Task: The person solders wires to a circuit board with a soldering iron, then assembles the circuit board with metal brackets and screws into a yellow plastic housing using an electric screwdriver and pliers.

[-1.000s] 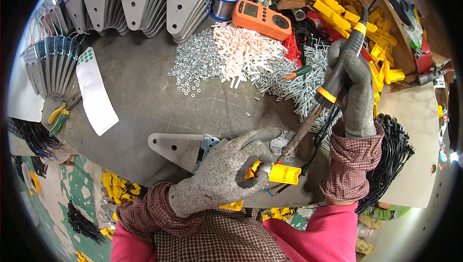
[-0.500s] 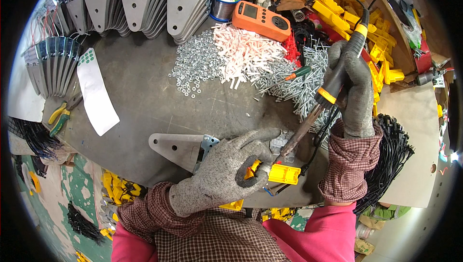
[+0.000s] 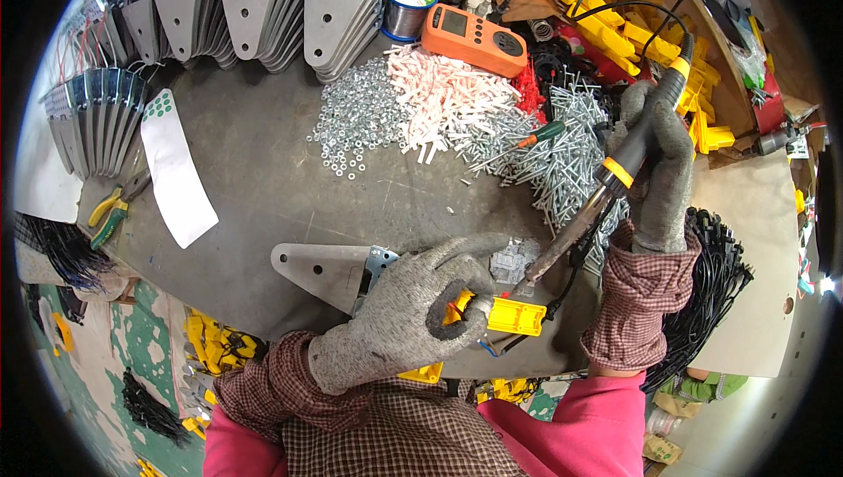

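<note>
My right hand (image 3: pixel 665 183), in a grey knit glove, is wrapped round the handle of a soldering iron (image 3: pixel 566 242). The iron slants down to the left, its tip just above a yellow plastic housing (image 3: pixel 520 317). Gloved likewise, my left hand (image 3: pixel 399 315) is closed on that housing's left end; some yellow shows through the curl of its fingers. A black cable with a bare blue wire lies by the housing. Partly under my left hand is a grey tapered metal bracket (image 3: pixel 318 268). Small clear plastic pieces (image 3: pixel 512 261) lie just beyond the housing.
Beyond my hands lie piles of nuts (image 3: pixel 356 121), pale sleeves (image 3: pixel 448 95) and screws (image 3: pixel 571 152), with a screwdriver (image 3: pixel 543 133) on top. An orange meter (image 3: pixel 474 40) and solder spool (image 3: pixel 409 10) stand behind. Stacked brackets (image 3: pixel 342 12) line the back; black cables (image 3: pixel 709 293) lie right.
My right hand has moved right and slightly back with the soldering iron, drawing its tip a little away from my left fingers. My left hand and the housing have barely moved.
</note>
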### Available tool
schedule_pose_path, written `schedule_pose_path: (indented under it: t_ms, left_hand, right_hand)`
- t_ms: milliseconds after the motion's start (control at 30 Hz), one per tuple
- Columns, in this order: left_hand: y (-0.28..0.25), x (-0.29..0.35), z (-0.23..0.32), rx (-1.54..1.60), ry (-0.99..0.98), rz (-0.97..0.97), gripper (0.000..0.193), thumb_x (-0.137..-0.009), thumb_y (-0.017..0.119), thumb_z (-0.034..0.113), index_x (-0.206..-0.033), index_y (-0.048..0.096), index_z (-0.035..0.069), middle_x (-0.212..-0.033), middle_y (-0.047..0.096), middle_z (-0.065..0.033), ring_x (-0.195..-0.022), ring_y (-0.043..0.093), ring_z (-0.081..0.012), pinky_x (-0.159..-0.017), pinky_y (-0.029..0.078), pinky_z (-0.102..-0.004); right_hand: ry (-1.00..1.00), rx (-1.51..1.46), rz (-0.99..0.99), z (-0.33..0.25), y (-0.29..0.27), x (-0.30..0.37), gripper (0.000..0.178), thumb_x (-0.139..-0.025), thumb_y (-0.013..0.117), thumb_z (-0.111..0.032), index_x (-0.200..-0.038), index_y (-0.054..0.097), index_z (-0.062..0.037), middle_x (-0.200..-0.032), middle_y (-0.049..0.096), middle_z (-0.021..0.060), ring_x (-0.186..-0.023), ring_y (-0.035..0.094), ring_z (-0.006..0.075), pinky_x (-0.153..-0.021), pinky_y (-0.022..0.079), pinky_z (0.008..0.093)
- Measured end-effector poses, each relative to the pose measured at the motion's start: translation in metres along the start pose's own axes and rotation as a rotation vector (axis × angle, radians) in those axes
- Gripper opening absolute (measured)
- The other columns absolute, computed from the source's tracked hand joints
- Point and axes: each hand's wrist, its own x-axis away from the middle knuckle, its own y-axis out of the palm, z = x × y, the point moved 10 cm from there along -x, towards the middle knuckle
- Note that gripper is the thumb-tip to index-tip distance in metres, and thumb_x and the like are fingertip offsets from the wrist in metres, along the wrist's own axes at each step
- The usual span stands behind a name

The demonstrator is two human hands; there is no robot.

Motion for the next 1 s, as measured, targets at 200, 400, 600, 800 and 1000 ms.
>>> schedule_pose_path:
  t_ms: [200,400,600,800,1000]
  left_hand:
    - [0.001,-0.001,-0.001,-0.046,-0.068,-0.042,0.019,-0.080,0.066,0.015,-0.096,0.064,0.005,-0.130,0.056,-0.0156,-0.104,0.062,-0.0317,-0.091,0.049,-0.0430]
    - [0.000,0.000,0.000,-0.032,-0.029,-0.013,0.019,-0.080,0.066,0.015,-0.096,0.064,0.005,-0.131,0.055,-0.0145,-0.103,0.062,-0.0313,-0.092,0.049,-0.0427]
    - [0.000,0.000,0.000,-0.061,-0.049,-0.023,0.020,-0.080,0.066,0.014,-0.096,0.064,0.004,-0.129,0.056,-0.0148,-0.103,0.063,-0.0307,-0.090,0.050,-0.0422]
    - [-0.001,0.000,0.001,-0.073,-0.006,-0.012,0.020,-0.080,0.066,0.014,-0.097,0.063,0.004,-0.126,0.058,-0.0165,-0.099,0.063,-0.0310,-0.088,0.050,-0.0420]
    - [-0.002,0.000,0.004,-0.080,0.012,-0.003,0.019,-0.080,0.066,0.014,-0.096,0.062,0.005,-0.128,0.057,-0.0161,-0.099,0.063,-0.0321,-0.087,0.050,-0.0426]
  right_hand:
    - [0.016,0.019,-0.093,0.009,0.008,0.001,0.038,-0.090,0.055,-0.044,-0.097,0.059,-0.0060,-0.079,0.051,-0.0014,-0.065,0.049,0.0065,-0.056,0.039,0.0205]
    - [0.031,0.022,-0.058,0.008,0.008,0.003,0.038,-0.090,0.055,-0.043,-0.097,0.059,-0.0061,-0.081,0.052,-0.0013,-0.065,0.050,0.0063,-0.056,0.040,0.0205]
    - [0.024,-0.006,-0.022,0.006,0.006,0.003,0.037,-0.091,0.055,-0.042,-0.097,0.059,-0.0056,-0.081,0.052,-0.0009,-0.066,0.050,0.0069,-0.057,0.041,0.0209]
    - [0.019,0.012,-0.080,0.007,0.009,0.001,0.038,-0.091,0.054,-0.043,-0.096,0.058,-0.0058,-0.083,0.051,-0.0009,-0.069,0.050,0.0070,-0.059,0.041,0.0211]
    - [-0.014,0.017,-0.007,0.000,-0.004,0.001,0.039,-0.092,0.053,-0.045,-0.097,0.058,-0.0064,-0.082,0.052,-0.0011,-0.068,0.050,0.0069,-0.059,0.041,0.0212]
